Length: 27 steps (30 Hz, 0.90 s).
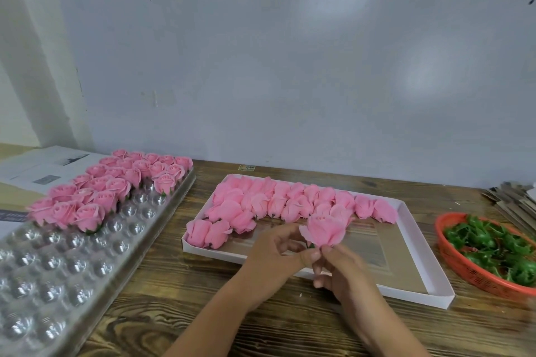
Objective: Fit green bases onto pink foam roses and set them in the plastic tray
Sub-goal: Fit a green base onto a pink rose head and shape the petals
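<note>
A pink foam rose (324, 228) is held upright above the white cardboard box (417, 264). My left hand (272, 255) pinches its underside, where a bit of green base (311, 245) shows. My right hand (345, 272) pinches the same spot from below. Several loose pink roses (278, 201) lie in rows at the far end of the box. On the left, the clear plastic tray (63, 264) holds several finished roses (110, 185) in its far cups.
A red basket (464, 258) with several green bases (499, 249) sits at the right on the wooden table (185, 293). Stacked cardboard (513, 200) lies behind it. Newspaper (43, 168) lies at the far left. A white wall panel stands behind.
</note>
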Tool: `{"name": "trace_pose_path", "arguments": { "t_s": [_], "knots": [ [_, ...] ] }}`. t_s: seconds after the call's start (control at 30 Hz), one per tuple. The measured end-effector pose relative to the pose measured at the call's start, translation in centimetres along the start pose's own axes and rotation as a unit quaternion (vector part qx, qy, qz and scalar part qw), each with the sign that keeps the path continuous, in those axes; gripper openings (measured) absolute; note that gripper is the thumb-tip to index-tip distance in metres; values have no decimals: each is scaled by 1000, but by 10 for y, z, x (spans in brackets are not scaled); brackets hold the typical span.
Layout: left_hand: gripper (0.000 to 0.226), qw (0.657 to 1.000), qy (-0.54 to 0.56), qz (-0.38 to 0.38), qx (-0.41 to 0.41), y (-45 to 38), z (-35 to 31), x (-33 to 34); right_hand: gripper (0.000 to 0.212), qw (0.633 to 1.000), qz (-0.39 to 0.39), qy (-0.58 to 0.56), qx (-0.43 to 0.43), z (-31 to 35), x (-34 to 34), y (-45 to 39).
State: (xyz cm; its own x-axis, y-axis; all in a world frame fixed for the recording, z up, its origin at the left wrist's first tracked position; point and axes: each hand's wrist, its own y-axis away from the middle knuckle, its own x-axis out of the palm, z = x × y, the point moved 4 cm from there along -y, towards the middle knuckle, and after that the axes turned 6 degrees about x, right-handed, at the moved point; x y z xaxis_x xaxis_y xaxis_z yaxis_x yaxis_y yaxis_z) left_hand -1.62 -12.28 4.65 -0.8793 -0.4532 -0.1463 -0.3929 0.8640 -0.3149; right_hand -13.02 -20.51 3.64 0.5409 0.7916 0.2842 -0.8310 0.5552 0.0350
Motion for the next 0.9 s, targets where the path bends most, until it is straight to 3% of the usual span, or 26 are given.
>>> {"name": "trace_pose_path", "arguments": {
  "t_s": [0.1, 0.3, 0.73, 0.9],
  "knots": [
    [31, 1000, -3, -8, -4, 0, 1, 0, 31, 999, -5, -31, 27, -3, 0, -2],
    [33, 999, 36, -32, -19, 0, 0, -4, 37, 997, 35, -67, 16, -1, 0, -1],
    [38, 998, 46, -30, -13, 1, 1, -4, 29, 998, -40, -41, 22, 1, -2, 0],
    [38, 999, 4, -45, 6, 0, 3, -5, 40, 998, -53, -7, 17, 2, -4, 0]
  ]
}}
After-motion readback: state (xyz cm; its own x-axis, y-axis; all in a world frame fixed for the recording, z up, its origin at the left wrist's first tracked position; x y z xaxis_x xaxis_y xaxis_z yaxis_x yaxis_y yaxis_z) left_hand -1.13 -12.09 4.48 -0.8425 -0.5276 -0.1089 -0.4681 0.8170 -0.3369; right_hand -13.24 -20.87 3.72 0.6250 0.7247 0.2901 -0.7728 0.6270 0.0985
